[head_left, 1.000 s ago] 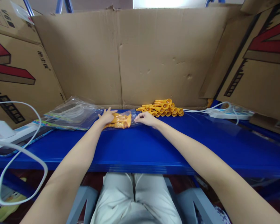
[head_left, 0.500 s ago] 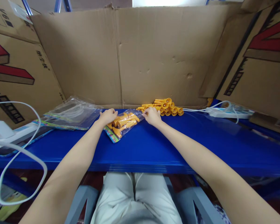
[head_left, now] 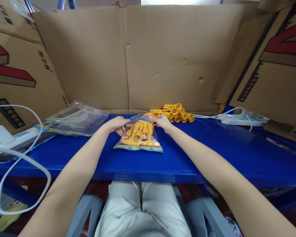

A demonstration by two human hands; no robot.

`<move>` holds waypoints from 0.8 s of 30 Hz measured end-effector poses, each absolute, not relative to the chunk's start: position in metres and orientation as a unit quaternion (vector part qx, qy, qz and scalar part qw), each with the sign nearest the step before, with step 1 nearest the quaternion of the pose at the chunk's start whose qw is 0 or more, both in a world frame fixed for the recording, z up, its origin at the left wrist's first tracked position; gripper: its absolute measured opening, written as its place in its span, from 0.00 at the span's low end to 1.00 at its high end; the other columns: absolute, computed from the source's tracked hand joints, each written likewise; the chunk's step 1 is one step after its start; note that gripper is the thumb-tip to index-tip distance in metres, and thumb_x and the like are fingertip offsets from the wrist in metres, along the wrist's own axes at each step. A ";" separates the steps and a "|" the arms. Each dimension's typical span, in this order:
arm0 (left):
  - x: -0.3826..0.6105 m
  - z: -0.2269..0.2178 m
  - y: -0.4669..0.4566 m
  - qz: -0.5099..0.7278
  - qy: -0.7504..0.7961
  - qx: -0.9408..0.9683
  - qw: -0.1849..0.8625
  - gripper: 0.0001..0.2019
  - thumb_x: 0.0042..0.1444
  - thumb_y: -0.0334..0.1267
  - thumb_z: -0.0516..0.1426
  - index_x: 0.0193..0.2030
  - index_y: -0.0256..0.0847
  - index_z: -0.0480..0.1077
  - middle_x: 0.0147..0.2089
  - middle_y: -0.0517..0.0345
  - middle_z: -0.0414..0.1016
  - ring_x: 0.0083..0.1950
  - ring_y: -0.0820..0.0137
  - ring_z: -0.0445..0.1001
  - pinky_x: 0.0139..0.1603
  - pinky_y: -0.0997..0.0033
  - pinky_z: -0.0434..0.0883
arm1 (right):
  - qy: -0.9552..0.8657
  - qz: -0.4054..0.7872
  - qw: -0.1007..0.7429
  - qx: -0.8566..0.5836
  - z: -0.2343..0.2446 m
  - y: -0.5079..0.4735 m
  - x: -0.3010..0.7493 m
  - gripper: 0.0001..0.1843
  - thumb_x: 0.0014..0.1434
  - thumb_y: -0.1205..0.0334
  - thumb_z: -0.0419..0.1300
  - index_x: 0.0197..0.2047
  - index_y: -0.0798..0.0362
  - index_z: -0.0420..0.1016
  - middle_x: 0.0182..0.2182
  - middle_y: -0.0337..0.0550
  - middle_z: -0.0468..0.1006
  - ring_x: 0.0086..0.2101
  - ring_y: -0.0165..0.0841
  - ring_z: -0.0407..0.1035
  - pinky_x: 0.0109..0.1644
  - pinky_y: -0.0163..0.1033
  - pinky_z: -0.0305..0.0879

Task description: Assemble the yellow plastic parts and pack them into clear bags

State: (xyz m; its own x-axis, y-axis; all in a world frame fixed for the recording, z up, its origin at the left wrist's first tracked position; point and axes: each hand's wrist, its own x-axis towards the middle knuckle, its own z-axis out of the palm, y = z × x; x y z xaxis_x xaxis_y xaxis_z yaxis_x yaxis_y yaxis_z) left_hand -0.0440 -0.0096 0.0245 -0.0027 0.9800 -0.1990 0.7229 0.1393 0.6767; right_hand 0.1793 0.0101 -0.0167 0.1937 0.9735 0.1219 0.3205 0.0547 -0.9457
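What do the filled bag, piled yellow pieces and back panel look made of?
Filled bag: thin, glossy clear plastic film, by its wrinkles and glare. Piled yellow pieces: probably molded plastic, slight sheen, uniform color, repeated shape. Back panel: likely corrugated cardboard, matte brown, given its crease and dents.

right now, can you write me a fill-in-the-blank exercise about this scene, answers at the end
1. The clear plastic bag of orange-yellow horn-shaped pieces lies between the left hand and the right hand on a shiny tabletop coloured ____.
2. The loose pile of orange-yellow horn-shaped pieces is nearer the ____ hand.
3. Flat clear plastic bags lie on the person's ____ side.
4. The tall brown sheet behind the tabletop is made of ____.

Missing words: blue; right; left; cardboard.
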 end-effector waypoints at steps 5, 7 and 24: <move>-0.041 0.021 -0.009 0.199 0.636 0.598 0.445 0.23 0.60 0.49 0.49 0.51 0.30 0.68 0.25 0.44 0.77 0.28 0.61 0.78 0.30 0.66 0.76 | -0.466 0.481 0.498 -0.551 -0.009 0.005 0.183 0.10 0.55 0.70 0.62 0.27 0.54 0.64 0.19 0.38 0.72 0.19 0.25 0.67 0.25 0.29 0.66; -0.042 0.014 -0.004 0.203 0.644 0.595 0.435 0.21 0.61 0.47 0.48 0.48 0.29 0.69 0.23 0.45 0.76 0.26 0.63 0.77 0.27 0.69 0.74 | -0.450 0.501 0.497 -0.547 -0.008 0.005 0.185 0.11 0.56 0.70 0.62 0.26 0.54 0.64 0.18 0.39 0.72 0.19 0.24 0.67 0.26 0.29 0.67; -0.042 -0.010 0.024 0.474 0.579 0.508 0.426 0.09 0.47 0.24 0.56 0.20 0.36 0.64 0.18 0.60 0.69 0.20 0.78 0.69 0.26 0.80 0.68 | -0.460 0.541 0.493 -0.503 -0.014 0.008 0.188 0.12 0.57 0.77 0.57 0.23 0.59 0.69 0.14 0.37 0.69 0.17 0.23 0.63 0.24 0.28 0.65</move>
